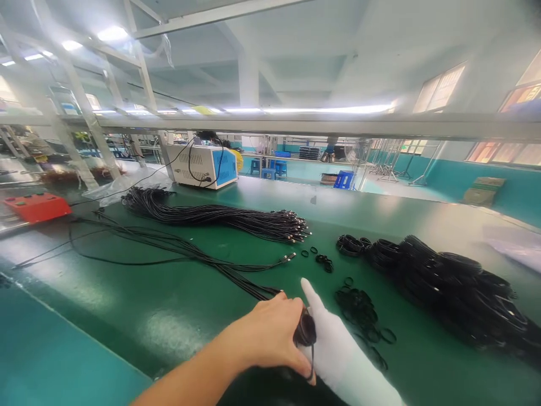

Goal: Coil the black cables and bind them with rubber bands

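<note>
My bare left hand is curled around a small coil of black cable low in the view, with the cable's free length trailing off to the left over the green bench. My right hand, in a white glove, lies against the same coil, one gloved finger pointing up and away. Small black rubber bands lie loose just right of the hands. A heap of coiled, banded cables sits further right.
A long bundle of black cables with metal plugs lies across the bench behind the hands. A white and blue machine stands at the back. A red box sits at far left. Blue stools and crates stand beyond.
</note>
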Demonstrator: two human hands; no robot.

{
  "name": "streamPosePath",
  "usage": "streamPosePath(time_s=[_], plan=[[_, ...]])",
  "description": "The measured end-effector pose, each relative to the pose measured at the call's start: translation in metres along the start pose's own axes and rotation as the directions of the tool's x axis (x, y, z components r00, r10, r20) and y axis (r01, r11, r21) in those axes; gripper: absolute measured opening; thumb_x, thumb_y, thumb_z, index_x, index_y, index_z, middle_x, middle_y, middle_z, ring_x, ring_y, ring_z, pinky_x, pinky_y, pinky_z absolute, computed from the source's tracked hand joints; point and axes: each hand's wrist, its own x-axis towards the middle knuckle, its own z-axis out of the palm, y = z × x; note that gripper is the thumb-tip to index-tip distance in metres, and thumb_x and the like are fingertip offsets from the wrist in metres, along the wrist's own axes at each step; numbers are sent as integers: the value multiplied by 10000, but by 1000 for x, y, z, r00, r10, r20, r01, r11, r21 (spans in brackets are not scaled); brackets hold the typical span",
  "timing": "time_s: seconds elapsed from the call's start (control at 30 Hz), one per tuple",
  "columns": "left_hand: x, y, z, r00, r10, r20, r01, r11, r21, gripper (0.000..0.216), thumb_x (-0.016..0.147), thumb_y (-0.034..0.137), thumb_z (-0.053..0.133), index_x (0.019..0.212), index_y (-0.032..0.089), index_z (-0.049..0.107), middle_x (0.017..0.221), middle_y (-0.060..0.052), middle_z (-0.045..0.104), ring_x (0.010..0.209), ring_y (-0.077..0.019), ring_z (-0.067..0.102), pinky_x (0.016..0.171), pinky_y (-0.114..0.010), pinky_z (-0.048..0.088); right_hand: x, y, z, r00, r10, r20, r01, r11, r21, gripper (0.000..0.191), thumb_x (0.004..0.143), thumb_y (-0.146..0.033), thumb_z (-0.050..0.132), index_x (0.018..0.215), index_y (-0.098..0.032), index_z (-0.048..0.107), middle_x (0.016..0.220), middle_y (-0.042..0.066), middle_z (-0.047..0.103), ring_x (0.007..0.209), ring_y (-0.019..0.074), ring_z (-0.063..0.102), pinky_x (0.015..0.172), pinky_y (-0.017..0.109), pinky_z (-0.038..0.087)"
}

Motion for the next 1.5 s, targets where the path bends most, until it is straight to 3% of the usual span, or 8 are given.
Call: streamPosePath(time_s=[0.2,0.3,0.43,0.6,0.87,1.17,1.37,1.5], plan=[[13,-23,-17,969,72,238,-5,963,-270,215,723,195,453,774,225,659,778,16,683,725,-166,590,611,-238,420,-13,-44,-12,987,-145,-68,123,960,-251,214,603,-178,596,814,-214,587,838,31,555,710,183,541,600,302,429],[10,-22,1,986,10,165,28,974,-225,224,691,141,435,652,216,642,677,18,676,647,-152,571,568,-232,389,-18,-47,-22,981,-146,129,122,976,179,321,550,-126,662,838,-216,551,1198,57,463,669,127,558,490,238,408],[-3,-19,12,987,-45,153,107,897,-429,131,710,196,494,680,195,622,606,8,632,544,-136,511,494,-229,373,-20,-40,-34,894,-247,373,-103,698,709,495,552,-244,790,944,-228,489,1236,91,495,397,10,451,338,174,294],[-15,-7,-5,991,-42,-130,-87,538,-839,168,677,151,622,832,159,557,727,7,609,632,-112,542,615,-250,457,-15,-36,-31,848,-392,355,-45,615,787,555,602,-386,797,984,-246,420,684,1,649,350,40,419,339,143,284],[3,9,8,975,-106,-193,-129,433,-892,191,648,116,665,784,133,531,660,-7,617,612,-125,572,618,-269,469,-17,-36,-26,863,-325,387,-71,681,729,573,602,-410,788,1013,-238,427,627,-13,614,384,57,439,383,152,275],[-10,21,-12,905,34,-423,-214,898,-385,374,742,160,559,1083,296,632,1027,-7,619,905,-177,543,790,-288,444,-13,-26,-26,843,-270,466,-211,629,748,611,661,-297,681,1198,-109,460,604,22,605,400,86,459,409,198,329],[14,2,-15,989,-4,-147,-85,802,-591,345,673,286,666,1012,221,658,704,26,567,558,-103,522,525,-230,435,-9,-22,-21,852,-205,482,-325,513,794,577,831,-614,413,1079,-112,551,930,123,600,701,142,579,571,255,486],[24,-7,-6,977,-164,-138,36,759,-650,381,648,327,688,968,140,599,536,45,536,445,-111,515,445,-229,433,-1,-31,-17,955,-61,291,-137,780,610,574,626,-387,750,1099,-175,505,952,71,570,845,196,547,669,346,520]])
